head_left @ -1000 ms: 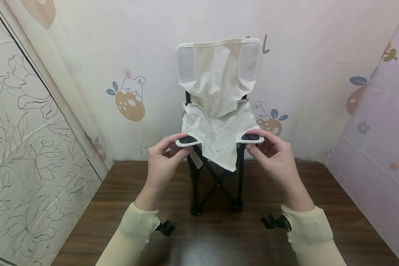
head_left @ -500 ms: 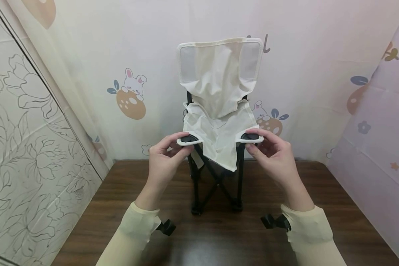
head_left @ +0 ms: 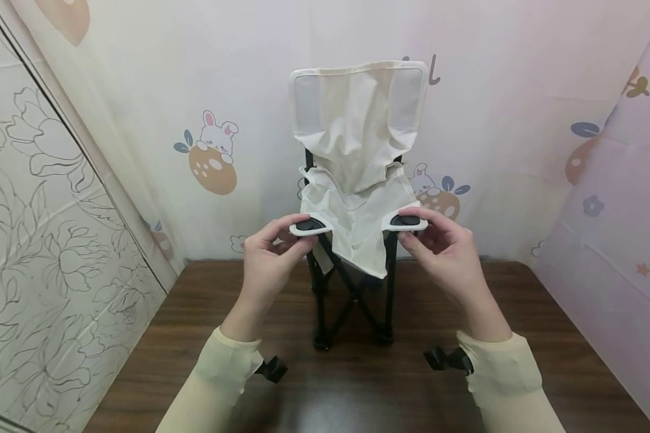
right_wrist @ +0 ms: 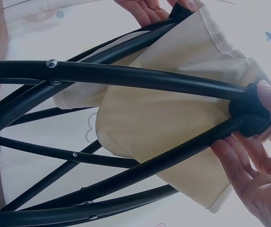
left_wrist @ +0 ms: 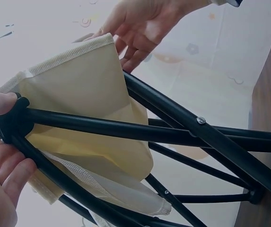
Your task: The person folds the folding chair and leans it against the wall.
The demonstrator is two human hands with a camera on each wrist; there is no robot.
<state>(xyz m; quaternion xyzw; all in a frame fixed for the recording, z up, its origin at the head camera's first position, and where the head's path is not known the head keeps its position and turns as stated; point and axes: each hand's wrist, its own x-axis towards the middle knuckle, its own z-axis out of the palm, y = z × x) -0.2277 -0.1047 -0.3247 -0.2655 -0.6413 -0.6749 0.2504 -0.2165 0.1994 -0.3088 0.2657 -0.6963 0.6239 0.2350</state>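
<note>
Cream-fabric folding chair [head_left: 357, 189] upright between two close grips, left hand [head_left: 268, 258] pinching one black-patched front corner [head_left: 309, 225] between thumb and finger, right hand [head_left: 448, 255] pinching the matching corner [head_left: 405, 221] likewise, black crossed legs [head_left: 355, 299] below both grips, brown table [head_left: 357, 403] underneath.

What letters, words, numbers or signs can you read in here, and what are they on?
"l": one dark, curly letter that looks like this, printed on the patterned cloth behind the chair.
Unreadable: a dark mark beside that letter, mostly hidden by the chair's backrest.
None: I see no words, brand or numbers on the folding chair.
</note>
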